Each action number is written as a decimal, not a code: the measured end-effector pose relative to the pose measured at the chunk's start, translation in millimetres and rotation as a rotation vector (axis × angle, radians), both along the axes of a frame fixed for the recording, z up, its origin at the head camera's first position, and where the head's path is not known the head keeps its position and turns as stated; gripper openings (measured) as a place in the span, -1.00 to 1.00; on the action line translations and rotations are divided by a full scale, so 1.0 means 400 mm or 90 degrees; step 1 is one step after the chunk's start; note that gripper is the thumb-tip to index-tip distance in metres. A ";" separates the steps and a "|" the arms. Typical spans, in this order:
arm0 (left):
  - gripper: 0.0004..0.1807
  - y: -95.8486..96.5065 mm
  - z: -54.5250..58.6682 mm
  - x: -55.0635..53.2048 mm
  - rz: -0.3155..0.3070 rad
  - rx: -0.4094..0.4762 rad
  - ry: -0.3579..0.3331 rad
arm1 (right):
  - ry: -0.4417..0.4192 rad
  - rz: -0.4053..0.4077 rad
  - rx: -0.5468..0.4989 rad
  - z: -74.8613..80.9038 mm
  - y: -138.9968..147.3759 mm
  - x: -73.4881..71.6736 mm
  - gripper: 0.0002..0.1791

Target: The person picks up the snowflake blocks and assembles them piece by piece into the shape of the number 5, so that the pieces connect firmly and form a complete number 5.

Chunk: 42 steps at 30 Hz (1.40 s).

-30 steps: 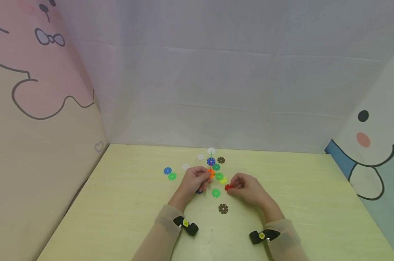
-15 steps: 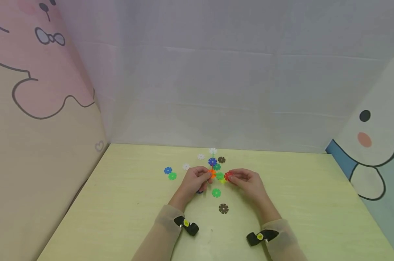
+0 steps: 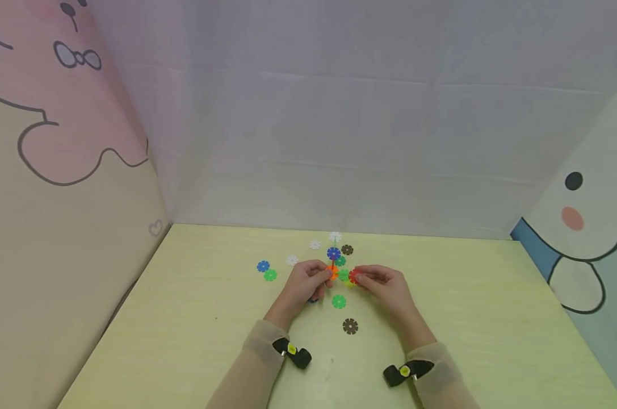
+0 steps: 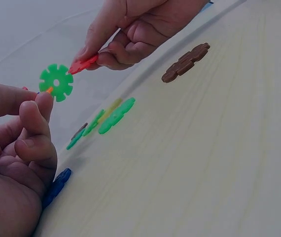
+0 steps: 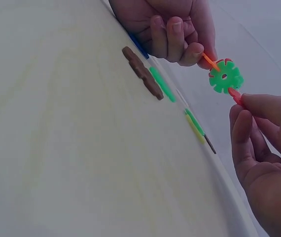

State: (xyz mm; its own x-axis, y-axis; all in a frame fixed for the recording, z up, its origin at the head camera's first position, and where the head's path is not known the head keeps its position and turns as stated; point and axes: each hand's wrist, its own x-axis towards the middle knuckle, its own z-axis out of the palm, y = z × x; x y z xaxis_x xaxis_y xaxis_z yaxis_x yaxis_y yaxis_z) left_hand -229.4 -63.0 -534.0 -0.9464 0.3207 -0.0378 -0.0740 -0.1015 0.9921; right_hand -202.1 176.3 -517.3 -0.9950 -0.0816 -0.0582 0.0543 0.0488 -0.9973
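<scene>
- The left hand pinches an orange disc between thumb and fingertip, its other fingers curled inward.
- The right hand pinches a flat red disc, its fingers narrowed to the thickness of the piece.
- Between the two hands, raised off the surface, a bright green disc shows its full face: round, thin and plastic-looking, with a hole in the middle and square notches cut around its rim.
- The orange disc, edge-on in both wrist views, meets one side of this green disc; the red one meets its rim at another spot, though whether it sits inside a notch cannot be told.
- Beyond the orange disc, in line with it, a blue flower-like disc and a white one face the head camera.
- Loose discs lie flat nearby: a chunky-toothed brown disc, a second green disc, and a yellow disc partly covered in the head view.
- The surface is pale yellow with faint, wood-like streaks; behind it hangs a softly creased, whitish cloth.
</scene>
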 end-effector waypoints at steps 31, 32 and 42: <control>-0.84 0.002 0.005 0.008 -0.009 -0.047 0.017 | -0.007 -0.003 -0.047 -0.018 -0.015 0.006 -0.68; -0.84 0.002 0.004 0.008 -0.009 -0.046 0.015 | -0.007 -0.002 -0.048 -0.019 -0.016 0.005 -0.67; -0.84 0.003 0.004 0.008 -0.012 -0.052 0.017 | -0.003 0.001 -0.049 -0.014 -0.019 0.010 -0.69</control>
State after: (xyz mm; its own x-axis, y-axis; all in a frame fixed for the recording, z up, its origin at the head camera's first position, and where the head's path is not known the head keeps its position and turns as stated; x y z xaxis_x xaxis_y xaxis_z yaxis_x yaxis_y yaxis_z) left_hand -226.3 -61.8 -532.2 -0.9410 0.3360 -0.0400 -0.0492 -0.0188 0.9986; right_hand -198.1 168.7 -523.1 -0.9945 -0.0882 -0.0563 0.0589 -0.0271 -0.9979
